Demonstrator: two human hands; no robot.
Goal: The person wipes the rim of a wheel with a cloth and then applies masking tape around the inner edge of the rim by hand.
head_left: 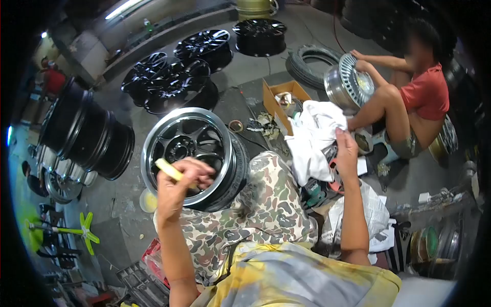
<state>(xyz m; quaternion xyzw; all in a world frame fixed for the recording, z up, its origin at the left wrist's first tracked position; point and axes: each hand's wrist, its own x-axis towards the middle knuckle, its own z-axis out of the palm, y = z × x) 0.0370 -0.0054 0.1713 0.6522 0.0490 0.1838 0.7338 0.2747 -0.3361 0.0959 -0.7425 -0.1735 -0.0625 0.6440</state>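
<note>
My left hand (183,179) is closed around a pale yellow handle (169,169), over the near side of a wheel rim (153,133). The tool's other end is hidden by my fingers. The rim has a bright polished lip and dark spokes, and it rests on a black tire (236,171) in front of my knees. My right hand (346,148) pinches the edge of a white cloth (317,138), which hangs in folds to the left of the fingers. Under the cloth, a green power tool (314,196) partly shows.
Several glossy black rims (204,48) lie on the floor ahead, with stacked rims (87,128) at left. A cardboard box (276,105) stands beyond the cloth. At right, a seated person in a red shirt (422,92) handles a silver rim (340,84). Newspaper (358,212) lies near my right forearm.
</note>
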